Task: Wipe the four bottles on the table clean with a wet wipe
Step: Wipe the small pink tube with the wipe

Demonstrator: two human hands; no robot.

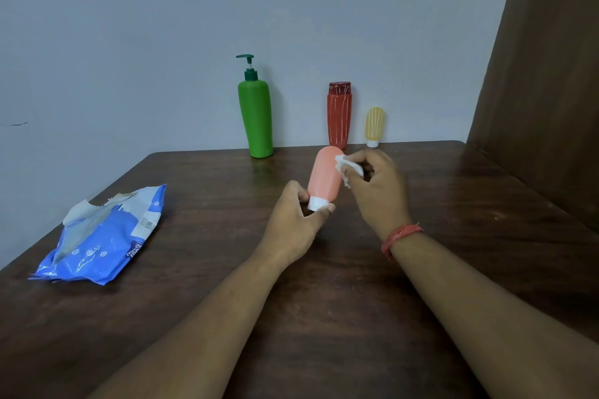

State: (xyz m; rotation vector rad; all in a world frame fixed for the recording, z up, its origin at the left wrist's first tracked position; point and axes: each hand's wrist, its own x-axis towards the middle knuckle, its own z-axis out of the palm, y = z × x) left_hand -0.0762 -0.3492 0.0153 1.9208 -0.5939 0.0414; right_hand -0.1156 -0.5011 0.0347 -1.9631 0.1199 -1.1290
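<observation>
My left hand pinches the white cap end of a salmon-pink tube bottle, holding it tilted above the table, cap toward me. My right hand grips a crumpled white wet wipe and presses it against the bottle's upper right side. At the back of the table by the wall stand a tall green pump bottle, a red bottle with white scribble lines, and a small yellow tube with white lines, cap down.
A blue wet-wipe pack lies open on the left of the dark wooden table, a wipe sticking out of it. A grey wall runs behind. A brown panel rises along the right edge.
</observation>
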